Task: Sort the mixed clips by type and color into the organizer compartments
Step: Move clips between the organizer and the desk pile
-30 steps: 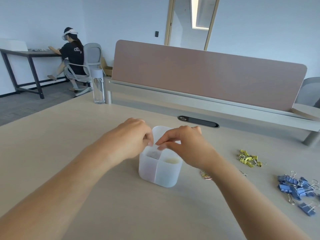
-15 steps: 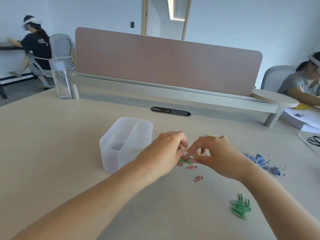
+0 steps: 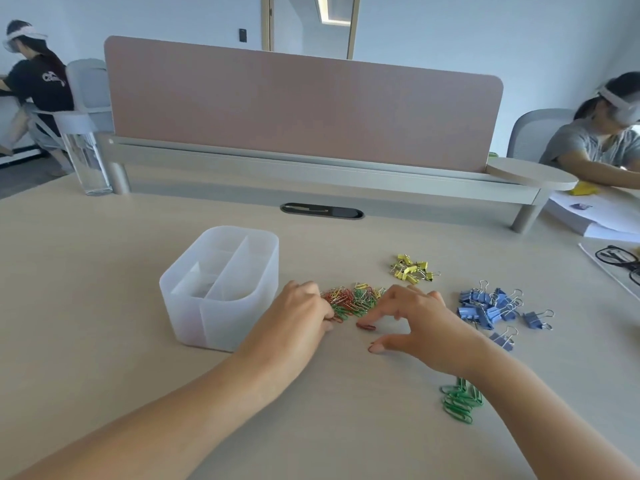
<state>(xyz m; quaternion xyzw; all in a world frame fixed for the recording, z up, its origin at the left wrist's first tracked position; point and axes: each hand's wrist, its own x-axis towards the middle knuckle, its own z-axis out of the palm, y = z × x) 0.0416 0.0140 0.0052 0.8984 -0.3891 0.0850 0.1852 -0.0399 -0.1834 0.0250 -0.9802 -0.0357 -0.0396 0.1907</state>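
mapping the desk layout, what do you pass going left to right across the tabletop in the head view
bottle → organizer → mixed paper clips → yellow binder clips → blue binder clips → glasses

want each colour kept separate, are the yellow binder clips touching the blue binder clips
Apart. The head view shows a strip of bare table between the yellow binder clips and the blue binder clips.

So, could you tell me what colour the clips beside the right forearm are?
Green; the clips show best in the head view.
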